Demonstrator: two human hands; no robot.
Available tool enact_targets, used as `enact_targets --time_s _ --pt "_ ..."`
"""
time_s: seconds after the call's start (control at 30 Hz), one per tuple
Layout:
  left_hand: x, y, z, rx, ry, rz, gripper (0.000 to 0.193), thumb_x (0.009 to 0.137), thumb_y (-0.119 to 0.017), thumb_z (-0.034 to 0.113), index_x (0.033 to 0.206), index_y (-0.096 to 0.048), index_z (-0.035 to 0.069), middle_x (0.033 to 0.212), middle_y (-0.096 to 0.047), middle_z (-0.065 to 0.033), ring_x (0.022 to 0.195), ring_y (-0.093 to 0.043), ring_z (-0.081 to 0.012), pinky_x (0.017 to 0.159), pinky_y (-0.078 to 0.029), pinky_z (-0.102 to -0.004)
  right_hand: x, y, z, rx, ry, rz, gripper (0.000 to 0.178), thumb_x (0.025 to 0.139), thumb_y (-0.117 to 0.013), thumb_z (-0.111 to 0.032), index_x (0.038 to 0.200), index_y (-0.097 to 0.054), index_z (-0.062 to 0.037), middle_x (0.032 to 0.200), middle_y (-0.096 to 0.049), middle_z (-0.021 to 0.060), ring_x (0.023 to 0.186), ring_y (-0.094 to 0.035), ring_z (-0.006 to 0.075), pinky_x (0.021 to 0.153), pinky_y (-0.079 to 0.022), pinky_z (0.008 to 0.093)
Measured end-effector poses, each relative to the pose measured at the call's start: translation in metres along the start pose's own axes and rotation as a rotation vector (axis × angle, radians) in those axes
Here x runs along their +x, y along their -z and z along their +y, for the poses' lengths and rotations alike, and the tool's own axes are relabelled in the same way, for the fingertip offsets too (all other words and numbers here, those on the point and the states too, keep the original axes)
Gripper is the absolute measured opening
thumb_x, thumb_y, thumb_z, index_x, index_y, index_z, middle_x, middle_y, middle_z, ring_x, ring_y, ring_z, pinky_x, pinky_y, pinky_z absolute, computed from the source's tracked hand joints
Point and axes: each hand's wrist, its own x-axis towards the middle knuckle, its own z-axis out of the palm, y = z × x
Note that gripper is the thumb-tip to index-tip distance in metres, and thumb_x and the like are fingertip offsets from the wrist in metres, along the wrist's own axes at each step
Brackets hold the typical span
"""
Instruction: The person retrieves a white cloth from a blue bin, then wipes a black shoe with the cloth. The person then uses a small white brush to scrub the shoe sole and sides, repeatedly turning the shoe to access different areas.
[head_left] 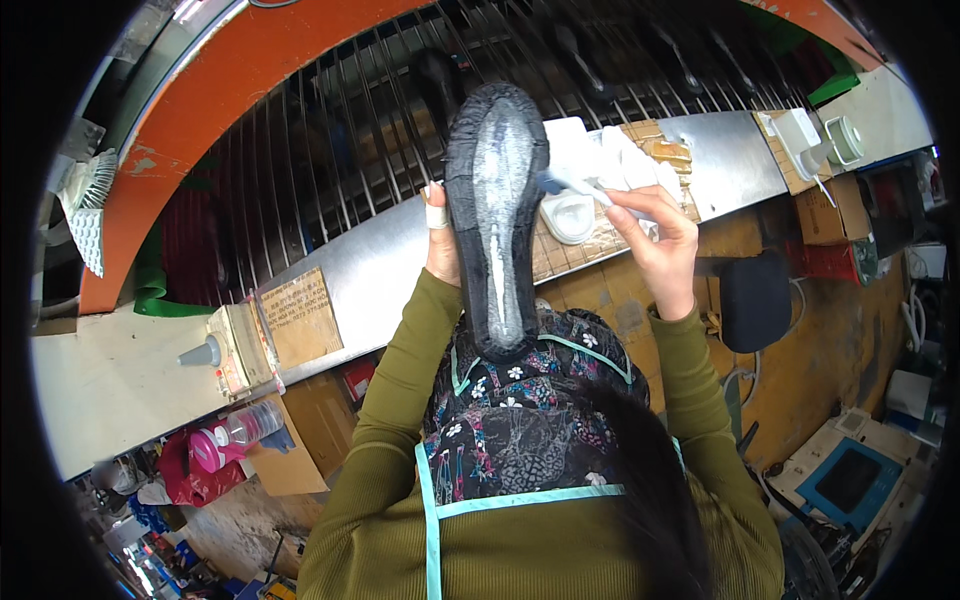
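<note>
A black shoe on its last is held up in front of me, its underside facing me. A whitish-grey, wet-looking film covers the middle of that underside. My left hand grips the shoe's left side, mostly hidden behind it, with a pale tape wrap on one digit. In my right hand is a brush with a white handle, pinched between fingers and thumb. Its bluish bristle end is at the shoe's right edge; whether it touches cannot be told. Just below the brush stands a white cup.
White sheets and the cup lie on a cardboard-covered board. Beyond the metal ledge runs a rack of metal rods with several black shoes, under an orange frame. A white container stands right; a cardboard piece lies left.
</note>
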Motion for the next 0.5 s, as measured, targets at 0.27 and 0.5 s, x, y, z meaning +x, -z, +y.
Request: enact_targets --time_s 0.27,0.5 --pt "-0.002 -0.021 0.007 0.111 -0.057 -0.068 0.096 0.073 -0.046 0.078 0.13 -0.043 0.002 0.121 -0.055 -0.0145 0.104 -0.058 -0.0219 0.089 -0.049 -0.0337 0.047 -0.015 -0.006 -0.669 0.399 0.29 0.016 0.075 -0.072 -0.018 0.091 -0.072 -0.0166 0.089 -0.058 -0.0001 0.067 -0.05 0.0099 0.073 -0.027 0.0313" --pt "-0.001 -0.023 0.012 -0.146 -0.055 -0.051 0.093 0.079 -0.033 0.077 0.134 -0.038 0.002 0.124 -0.052 -0.0171 0.106 -0.058 -0.0241 0.088 -0.05 -0.0352 0.007 -0.008 -0.027 -0.581 0.476 -0.064 0.018 0.072 -0.073 -0.02 0.089 -0.073 -0.018 0.091 -0.059 0.0005 0.066 -0.048 0.0092 0.071 -0.026 0.0306"
